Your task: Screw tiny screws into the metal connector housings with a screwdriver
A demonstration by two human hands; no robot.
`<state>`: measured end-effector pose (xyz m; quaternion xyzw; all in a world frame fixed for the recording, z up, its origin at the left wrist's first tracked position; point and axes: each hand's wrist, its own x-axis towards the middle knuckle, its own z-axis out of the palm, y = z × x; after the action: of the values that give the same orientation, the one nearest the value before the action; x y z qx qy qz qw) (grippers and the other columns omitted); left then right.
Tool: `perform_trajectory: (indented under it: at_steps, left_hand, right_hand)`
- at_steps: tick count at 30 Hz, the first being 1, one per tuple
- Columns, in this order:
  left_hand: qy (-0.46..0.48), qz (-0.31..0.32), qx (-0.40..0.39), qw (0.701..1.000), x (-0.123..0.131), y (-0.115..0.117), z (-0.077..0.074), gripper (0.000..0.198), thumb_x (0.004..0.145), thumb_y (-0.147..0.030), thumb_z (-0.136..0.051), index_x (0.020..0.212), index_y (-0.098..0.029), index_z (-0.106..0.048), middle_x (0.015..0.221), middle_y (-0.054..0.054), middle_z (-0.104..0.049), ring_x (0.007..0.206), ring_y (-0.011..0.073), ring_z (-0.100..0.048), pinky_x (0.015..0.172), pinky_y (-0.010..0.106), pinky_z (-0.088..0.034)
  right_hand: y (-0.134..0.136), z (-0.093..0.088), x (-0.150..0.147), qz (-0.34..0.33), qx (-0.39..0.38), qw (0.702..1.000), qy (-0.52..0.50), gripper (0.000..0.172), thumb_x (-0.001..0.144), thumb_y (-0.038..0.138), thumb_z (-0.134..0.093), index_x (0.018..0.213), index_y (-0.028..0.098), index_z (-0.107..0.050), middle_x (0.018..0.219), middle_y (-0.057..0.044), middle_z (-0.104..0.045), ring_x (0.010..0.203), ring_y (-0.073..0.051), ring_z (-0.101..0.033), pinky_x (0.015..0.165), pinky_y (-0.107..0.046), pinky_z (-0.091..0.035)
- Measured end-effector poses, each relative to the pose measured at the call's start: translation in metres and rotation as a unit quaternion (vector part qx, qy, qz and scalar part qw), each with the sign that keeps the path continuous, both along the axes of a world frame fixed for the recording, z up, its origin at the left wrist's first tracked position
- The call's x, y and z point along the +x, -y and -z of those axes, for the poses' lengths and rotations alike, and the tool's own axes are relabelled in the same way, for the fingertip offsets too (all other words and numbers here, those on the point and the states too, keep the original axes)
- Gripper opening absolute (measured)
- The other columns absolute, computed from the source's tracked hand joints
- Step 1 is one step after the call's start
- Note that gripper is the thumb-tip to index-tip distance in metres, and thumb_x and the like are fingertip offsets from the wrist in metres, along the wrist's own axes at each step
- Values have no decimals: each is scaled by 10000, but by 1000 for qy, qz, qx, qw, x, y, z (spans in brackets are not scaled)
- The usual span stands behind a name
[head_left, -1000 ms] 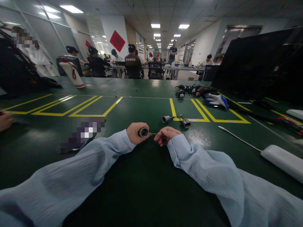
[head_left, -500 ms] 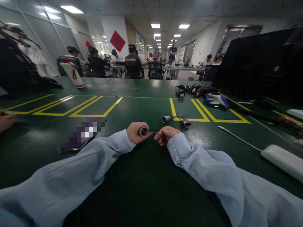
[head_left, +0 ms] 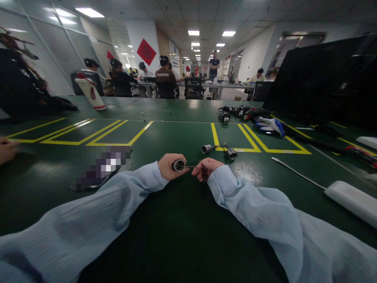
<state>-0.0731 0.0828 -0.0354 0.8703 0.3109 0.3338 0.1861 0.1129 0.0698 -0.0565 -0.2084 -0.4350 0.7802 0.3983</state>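
A cup-shaped metal hole saw (head_left: 178, 165) is gripped in my left hand (head_left: 168, 166), its open round end turned toward me. My right hand (head_left: 204, 169) pinches a thin metal rod (head_left: 189, 167), which looks like a hex key. The rod's far end reaches the hole saw's rim; whether it enters a hole there I cannot tell. Just beyond my hands, a second hole saw (head_left: 206, 149) lies on its side on the green table (head_left: 188, 228). Beside it lies a third hole saw (head_left: 231, 153) with its shank pointing away.
A pixelated dark object (head_left: 100, 169) lies left of my left hand. Rightward are a white cable (head_left: 297, 172), a white power strip (head_left: 353, 200), blue-and-white gloves (head_left: 269, 125) and dark tools (head_left: 235, 113). Another person's hand (head_left: 8, 150) rests at the left edge. A cup (head_left: 91, 93) stands farther back.
Both hands keep almost the same place and hold. The hole saw has shifted very slightly downward in view.
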Motion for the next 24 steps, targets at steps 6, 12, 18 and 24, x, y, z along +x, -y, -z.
perform_trajectory:
  at_steps: [6,12,18,24]
  left_hand:
    - [-3,-10,2,1000,-1,-2,0,222,645,-303,-582,724,-135,-461,604,-17,-506,494,68,-447,456,176,-377]
    - [-3,28,39,999,-2,-3,0,194,657,-299,-587,678,-132,-491,603,-9,-495,525,78,-444,485,191,-374]
    - [18,30,19,999,-1,-2,-1,155,677,-258,-581,670,-122,-508,595,-6,-492,532,78,-446,495,189,-374]
    - [12,13,17,1000,-1,-2,1,165,670,-271,-575,663,-129,-491,568,-20,-485,496,67,-430,461,174,-360]
  right_hand:
    - [12,-5,-3,65,34,997,-4,117,676,247,-611,653,142,-566,639,-34,-684,503,-107,-577,465,-227,-440]
    - [10,-3,-2,64,40,997,11,117,672,235,-598,628,128,-579,618,-47,-677,503,-111,-576,474,-233,-446]
    - [-2,-1,3,5,12,1000,14,113,656,214,-587,580,131,-577,588,-53,-679,469,-112,-575,478,-234,-450]
    - [7,-4,-1,77,20,997,-7,98,677,219,-584,616,146,-561,593,-36,-673,473,-111,-563,455,-237,-444]
